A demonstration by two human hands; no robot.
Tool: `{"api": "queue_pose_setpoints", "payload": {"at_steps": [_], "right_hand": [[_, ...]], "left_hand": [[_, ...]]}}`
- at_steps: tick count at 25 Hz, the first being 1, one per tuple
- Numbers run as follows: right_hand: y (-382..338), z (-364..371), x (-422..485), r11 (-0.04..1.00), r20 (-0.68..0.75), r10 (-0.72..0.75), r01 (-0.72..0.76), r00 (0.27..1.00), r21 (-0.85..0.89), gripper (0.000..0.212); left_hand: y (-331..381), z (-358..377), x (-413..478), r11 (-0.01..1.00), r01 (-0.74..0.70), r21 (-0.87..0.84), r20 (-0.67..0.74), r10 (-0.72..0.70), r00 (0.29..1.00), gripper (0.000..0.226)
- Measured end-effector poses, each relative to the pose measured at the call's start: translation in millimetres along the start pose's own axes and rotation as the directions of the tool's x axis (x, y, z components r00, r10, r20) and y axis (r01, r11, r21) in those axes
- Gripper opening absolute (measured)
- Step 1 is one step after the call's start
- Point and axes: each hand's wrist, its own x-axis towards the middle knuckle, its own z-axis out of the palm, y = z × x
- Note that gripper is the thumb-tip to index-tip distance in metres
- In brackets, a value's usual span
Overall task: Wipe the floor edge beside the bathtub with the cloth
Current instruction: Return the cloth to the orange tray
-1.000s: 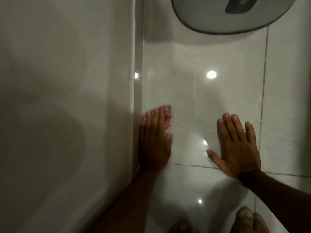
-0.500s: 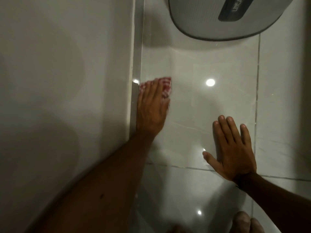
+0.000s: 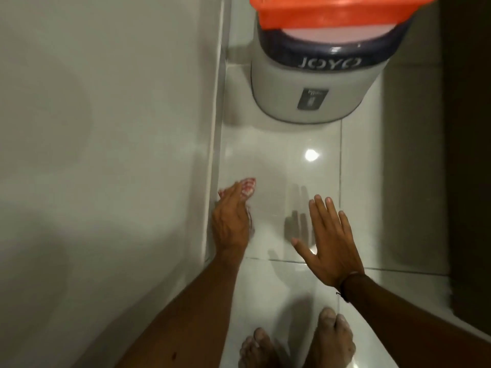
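The white bathtub wall [image 3: 106, 155] fills the left of the head view, and the floor edge [image 3: 212, 166] runs along its base. My left hand [image 3: 231, 221] lies flat on a red-and-white checked cloth [image 3: 248, 187] pressed against that edge; only the cloth's front part shows past my fingers. My right hand [image 3: 329, 243] hovers just above the glossy white tile [image 3: 281, 160] to the right, fingers spread, holding nothing.
A grey bucket [image 3: 313, 83] with a dark rim marked JOYO stands on the floor ahead, with an orange container [image 3: 332, 11] on top. My bare feet [image 3: 297, 343] are at the bottom. A dark wall [image 3: 467, 155] borders the right.
My left hand slid the cloth forward along the tub edge. My right hand lifted off the tile. The view tilted up, bringing the bucket and the orange container into sight.
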Motion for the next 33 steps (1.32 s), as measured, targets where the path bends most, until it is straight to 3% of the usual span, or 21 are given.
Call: {"api": "queue_pose_setpoints", "payload": {"at_steps": [8, 12, 16, 24, 26, 30, 33], "right_hand": [[-63.8, -210.3, 2.6, 0.999, -0.171, 0.003, -0.011, 0.985, -0.047, 0.096], [-60.4, -273.3, 49.3, 0.998, -0.254, -0.015, -0.002, 0.967, -0.068, 0.096], [-41.0, -308.8, 128.9, 0.992, -0.306, -0.030, -0.009, 0.952, -0.125, 0.094], [22.2, -295.7, 231.6, 0.989, -0.294, -0.062, 0.019, 0.954, -0.147, 0.091], [29.3, -286.4, 237.4, 0.986, -0.259, -0.069, 0.027, 0.963, -0.162, 0.093], [40.0, -273.3, 240.1, 0.982, -0.280, -0.089, 0.038, 0.956, -0.183, 0.093], [36.2, -273.5, 241.3, 0.980, -0.298, -0.116, 0.060, 0.947, -0.190, 0.095]], "left_hand": [[194.8, -139.8, 64.1, 0.969, -0.247, 0.005, -0.010, 0.247, 0.969, 0.037], [296.2, -149.8, 144.0, 0.900, -0.431, 0.055, -0.039, 0.434, 0.900, 0.045], [358.3, -107.6, 234.6, 0.863, -0.445, 0.242, 0.061, 0.444, 0.894, 0.050], [347.1, 18.0, 344.0, 0.791, -0.426, 0.438, 0.173, 0.391, 0.904, 0.046], [334.3, 35.9, 348.7, 0.768, -0.440, 0.465, 0.239, 0.369, 0.898, 0.053], [317.1, 54.6, 350.1, 0.830, -0.310, 0.464, 0.215, 0.234, 0.948, 0.062], [321.3, 53.7, 349.0, 0.850, -0.305, 0.430, 0.216, 0.232, 0.949, 0.063]]}}
